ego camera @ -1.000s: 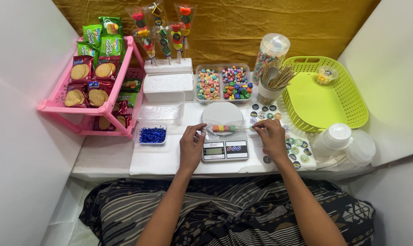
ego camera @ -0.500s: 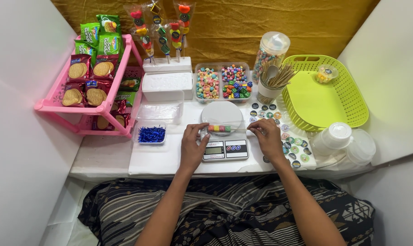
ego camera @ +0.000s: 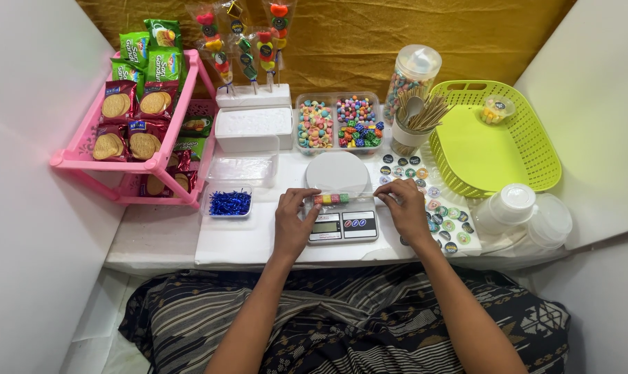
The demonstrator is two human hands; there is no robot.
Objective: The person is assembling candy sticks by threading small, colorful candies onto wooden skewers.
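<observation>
A thin skewer strung with small coloured candies (ego camera: pixel 332 199) lies level above a small digital kitchen scale (ego camera: pixel 340 220) with a round white platform. My left hand (ego camera: pixel 293 220) pinches its left end, thumb and forefinger at the candies. My right hand (ego camera: pixel 405 210) pinches the right end of the stick. Both hands rest at the front of the white table, on either side of the scale.
A pink rack of snack packets (ego camera: pixel 142 121) stands at left, a tray of blue twist ties (ego camera: pixel 229 203) beside it. Behind are two candy tubs (ego camera: pixel 339 122), a cup of skewers (ego camera: pixel 412 128), finished candy sticks (ego camera: pixel 243 41) and a green basket (ego camera: pixel 495 138). Round stickers (ego camera: pixel 438 208) and white lidded cups (ego camera: pixel 515 206) lie right.
Both hands have stayed at the scale; the left fingers have closed in on the candy end of the skewer, and the skewer sits slightly lower over the scale.
</observation>
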